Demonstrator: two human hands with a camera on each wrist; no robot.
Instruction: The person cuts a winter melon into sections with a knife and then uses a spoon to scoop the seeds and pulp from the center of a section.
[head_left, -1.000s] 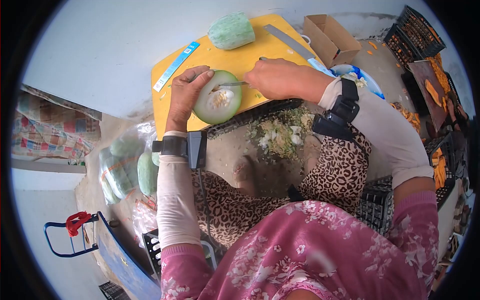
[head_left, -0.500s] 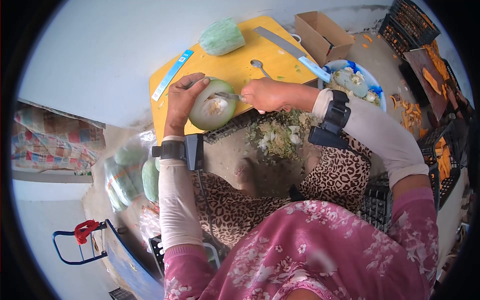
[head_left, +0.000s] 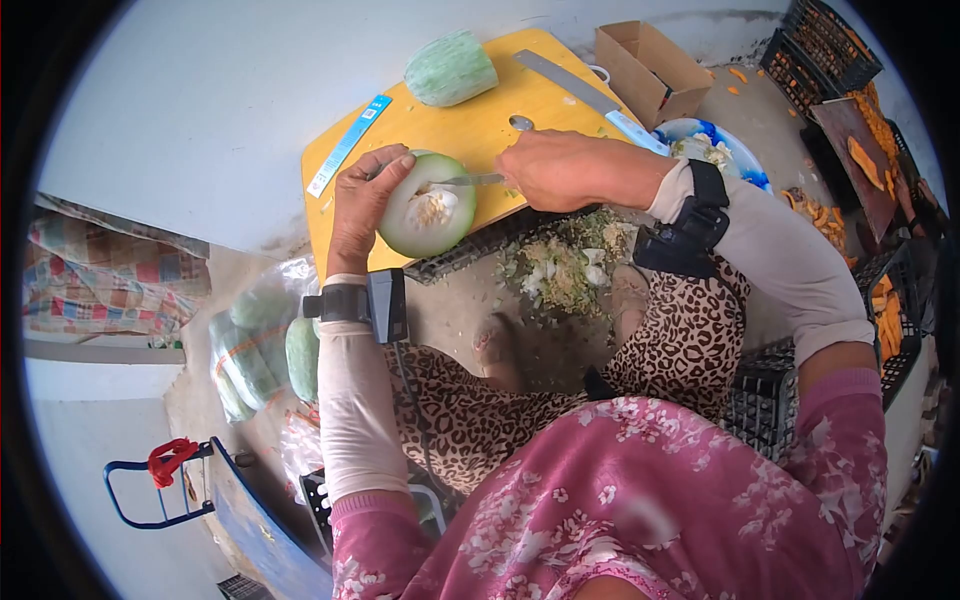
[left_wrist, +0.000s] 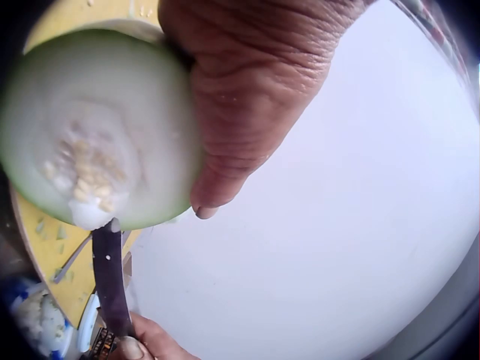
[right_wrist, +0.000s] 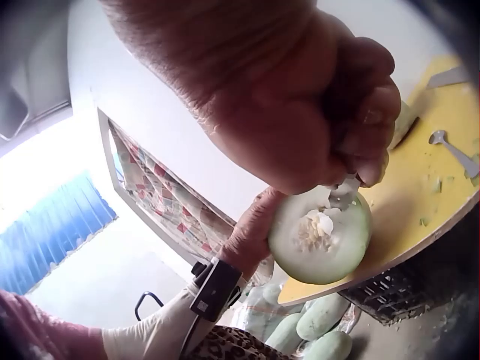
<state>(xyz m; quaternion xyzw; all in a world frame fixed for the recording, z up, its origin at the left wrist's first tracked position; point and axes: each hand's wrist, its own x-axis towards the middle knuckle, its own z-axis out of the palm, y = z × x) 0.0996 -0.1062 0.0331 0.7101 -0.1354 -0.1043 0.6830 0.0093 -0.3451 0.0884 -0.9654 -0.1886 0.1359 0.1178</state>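
My left hand [head_left: 365, 205] grips a cut winter melon [head_left: 408, 235] at its side, thumb along the rim of the pale cut face. The melon is held at the near edge of the yellow table [head_left: 405, 130], its seedy core [left_wrist: 90, 176] facing out. In my right hand [head_left: 565, 172] is a small knife [left_wrist: 110, 281]; its handle is mostly hidden by the fingers. The blade points left, its tip at the core's edge, where a white piece of pith [right_wrist: 325, 224] stands out. A metal spoon [head_left: 520, 122] lies just beyond the right hand.
Another melon piece [head_left: 450, 70], a blue-and-white strip [head_left: 350, 145] and a large knife [head_left: 570, 80] lie on the table. A blue-white basin [head_left: 745, 160] with scraps stands at right, near a cardboard box [head_left: 650, 75]. Below are scraps [head_left: 565, 265] on the floor and bagged melons [head_left: 245, 345] at left.
The knife blade has shifted about the melon's core, and my right hand has drawn a little right since half a second ago. My left hand keeps its grip on the melon.
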